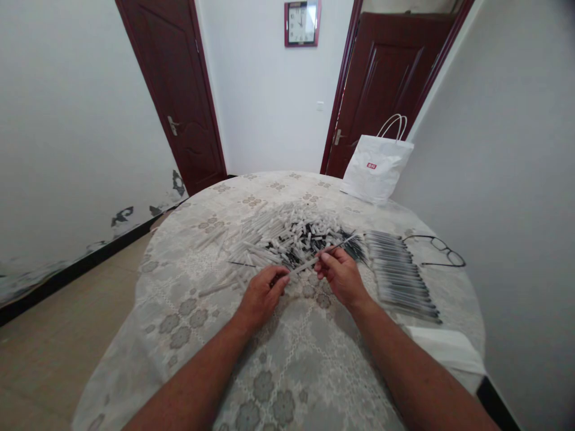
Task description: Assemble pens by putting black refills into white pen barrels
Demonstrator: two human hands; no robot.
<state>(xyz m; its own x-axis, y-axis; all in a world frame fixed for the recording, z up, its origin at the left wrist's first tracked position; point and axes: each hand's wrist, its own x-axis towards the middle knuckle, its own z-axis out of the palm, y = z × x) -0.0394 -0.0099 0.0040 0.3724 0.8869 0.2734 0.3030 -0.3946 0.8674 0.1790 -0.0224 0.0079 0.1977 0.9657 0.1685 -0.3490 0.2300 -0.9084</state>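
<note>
A pale, thin pen barrel [303,266] spans the gap between my hands, just above the near edge of a loose pile. My left hand [265,293] pinches its lower left end between thumb and fingers. My right hand [341,274] is closed round the other end, and a thin dark pen refill [347,239] sticks out beyond its fingers toward the upper right. Whether the refill sits inside the barrel is hidden by the fingers. Behind my hands lies the pile of whitish pen barrels [251,239], with short white pieces [314,222] and black thin parts heaped among them.
A neat row of grey pens [399,272] lies right of my right hand, with eyeglasses [442,251] beyond it. A white paper bag [380,170] stands at the table's back right. White folded material [444,347] lies near the right edge. A patterned cloth [265,359] covers the round table.
</note>
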